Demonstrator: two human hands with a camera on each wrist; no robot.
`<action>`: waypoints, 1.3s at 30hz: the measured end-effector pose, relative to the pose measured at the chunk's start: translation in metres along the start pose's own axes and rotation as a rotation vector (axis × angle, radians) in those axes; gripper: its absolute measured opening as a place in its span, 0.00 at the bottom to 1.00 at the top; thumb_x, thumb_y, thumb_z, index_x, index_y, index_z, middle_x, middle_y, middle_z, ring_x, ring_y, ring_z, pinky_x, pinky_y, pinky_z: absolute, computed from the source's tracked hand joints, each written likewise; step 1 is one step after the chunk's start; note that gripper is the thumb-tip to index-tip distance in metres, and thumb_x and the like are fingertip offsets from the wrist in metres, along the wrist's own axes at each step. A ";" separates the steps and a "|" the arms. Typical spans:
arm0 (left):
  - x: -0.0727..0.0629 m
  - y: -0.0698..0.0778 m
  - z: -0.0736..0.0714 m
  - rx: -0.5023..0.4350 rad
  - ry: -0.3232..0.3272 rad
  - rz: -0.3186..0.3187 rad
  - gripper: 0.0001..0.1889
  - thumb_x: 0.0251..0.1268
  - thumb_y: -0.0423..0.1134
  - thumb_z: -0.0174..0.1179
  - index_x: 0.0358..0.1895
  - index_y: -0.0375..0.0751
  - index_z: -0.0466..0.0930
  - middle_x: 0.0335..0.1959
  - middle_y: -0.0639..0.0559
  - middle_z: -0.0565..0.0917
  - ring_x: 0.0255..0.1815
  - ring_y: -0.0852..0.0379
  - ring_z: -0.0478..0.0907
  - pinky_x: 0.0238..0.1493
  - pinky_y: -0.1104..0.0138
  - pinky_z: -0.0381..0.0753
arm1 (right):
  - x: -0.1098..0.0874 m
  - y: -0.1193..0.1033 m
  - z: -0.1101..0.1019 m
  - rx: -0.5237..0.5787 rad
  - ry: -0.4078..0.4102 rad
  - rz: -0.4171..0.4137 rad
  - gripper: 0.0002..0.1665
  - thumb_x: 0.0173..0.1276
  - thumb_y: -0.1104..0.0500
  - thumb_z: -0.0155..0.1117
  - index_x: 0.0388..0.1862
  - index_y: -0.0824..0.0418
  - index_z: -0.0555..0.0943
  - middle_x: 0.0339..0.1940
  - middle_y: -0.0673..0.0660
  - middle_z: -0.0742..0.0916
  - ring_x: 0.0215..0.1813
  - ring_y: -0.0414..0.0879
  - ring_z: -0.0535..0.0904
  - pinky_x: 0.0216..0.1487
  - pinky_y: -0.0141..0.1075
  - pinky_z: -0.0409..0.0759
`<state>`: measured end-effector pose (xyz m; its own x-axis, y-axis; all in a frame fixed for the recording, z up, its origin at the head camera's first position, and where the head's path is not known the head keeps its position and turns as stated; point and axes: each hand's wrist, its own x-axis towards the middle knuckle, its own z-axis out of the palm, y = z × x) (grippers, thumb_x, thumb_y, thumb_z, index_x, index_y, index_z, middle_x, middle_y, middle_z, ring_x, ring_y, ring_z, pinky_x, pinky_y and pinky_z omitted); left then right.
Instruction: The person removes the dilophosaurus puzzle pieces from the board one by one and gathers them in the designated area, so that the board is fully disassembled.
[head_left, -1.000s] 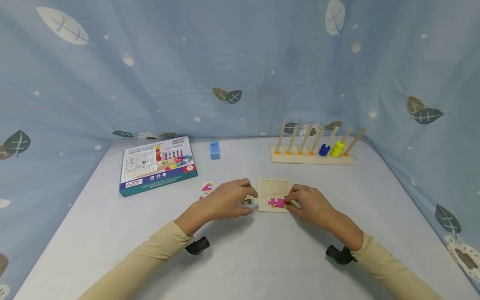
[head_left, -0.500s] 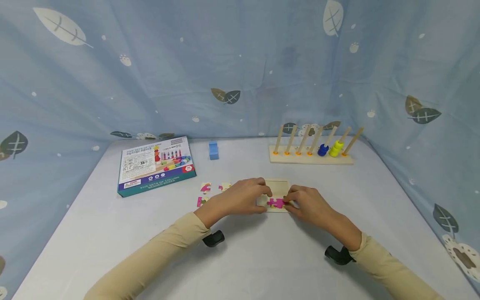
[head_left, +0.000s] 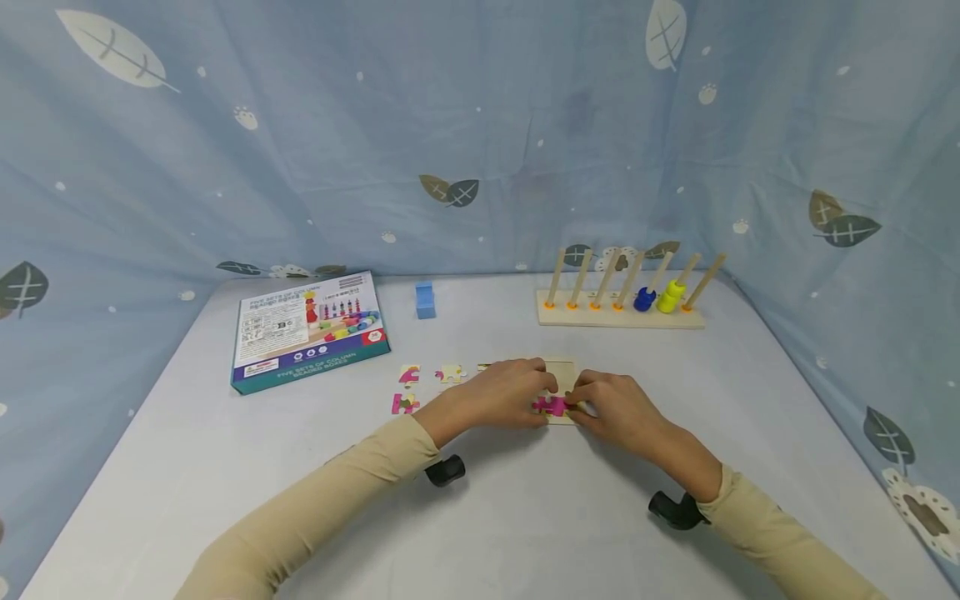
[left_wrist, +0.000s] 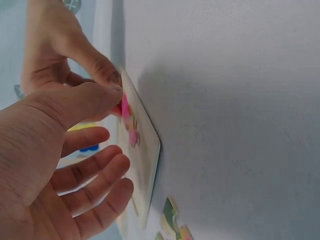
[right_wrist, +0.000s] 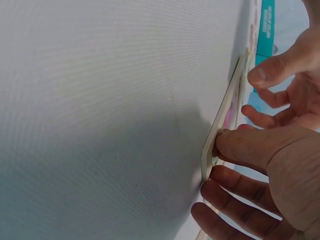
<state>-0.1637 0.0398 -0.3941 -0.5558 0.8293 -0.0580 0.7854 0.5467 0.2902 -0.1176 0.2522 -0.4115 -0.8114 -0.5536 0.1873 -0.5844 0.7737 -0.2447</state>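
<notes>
A square wooden puzzle tray lies on the table, partly covered by both hands. Pink puzzle pieces lie along its near side. At the tray's near right corner, my right hand pinches a puzzle piece between thumb and fingers; most of that piece is hidden. My left hand hovers over the tray's left part, thumb and fingers apart and loosely bent, with nothing seen between them. In the left wrist view, a pink puzzle piece shows on the tray beyond the left hand's fingers.
Left of the tray lie loose puzzle pieces, some pink and yellow. A flat toy box sits at the back left, beside a small blue block. A peg stand with blue and yellow beads stands at the back right.
My left hand has moved right, from beside the tray to over its left part, uncovering loose pieces on the table. The right hand stays at the tray's near right corner.
</notes>
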 end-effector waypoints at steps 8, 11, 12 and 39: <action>0.006 0.002 0.004 -0.019 0.004 0.025 0.20 0.58 0.44 0.72 0.53 0.45 0.84 0.37 0.57 0.78 0.33 0.64 0.70 0.34 0.70 0.70 | -0.001 0.001 0.000 0.004 0.013 -0.011 0.09 0.55 0.61 0.79 0.36 0.59 0.91 0.31 0.49 0.84 0.30 0.41 0.80 0.31 0.34 0.79; 0.008 0.004 0.006 -0.004 -0.001 0.012 0.19 0.57 0.43 0.72 0.53 0.45 0.84 0.37 0.58 0.78 0.34 0.64 0.71 0.34 0.70 0.71 | -0.001 0.001 0.000 0.008 0.015 -0.008 0.09 0.55 0.61 0.79 0.36 0.59 0.91 0.32 0.48 0.84 0.31 0.41 0.81 0.31 0.35 0.79; 0.009 0.004 0.006 0.001 -0.003 0.008 0.19 0.57 0.43 0.72 0.53 0.45 0.84 0.37 0.58 0.78 0.34 0.64 0.71 0.35 0.70 0.71 | -0.001 0.001 0.000 0.010 0.015 -0.007 0.09 0.55 0.61 0.79 0.36 0.58 0.91 0.32 0.48 0.84 0.31 0.41 0.81 0.32 0.35 0.79; 0.009 0.006 0.007 -0.036 -0.009 -0.044 0.15 0.59 0.42 0.72 0.49 0.48 0.83 0.34 0.59 0.75 0.34 0.64 0.71 0.31 0.71 0.71 | -0.001 0.001 0.000 -0.008 0.019 -0.007 0.08 0.56 0.60 0.79 0.35 0.58 0.91 0.31 0.47 0.84 0.30 0.40 0.80 0.30 0.33 0.78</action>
<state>-0.1619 0.0512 -0.4000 -0.5874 0.8053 -0.0798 0.7496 0.5787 0.3212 -0.1180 0.2534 -0.4120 -0.8070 -0.5533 0.2067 -0.5899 0.7722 -0.2361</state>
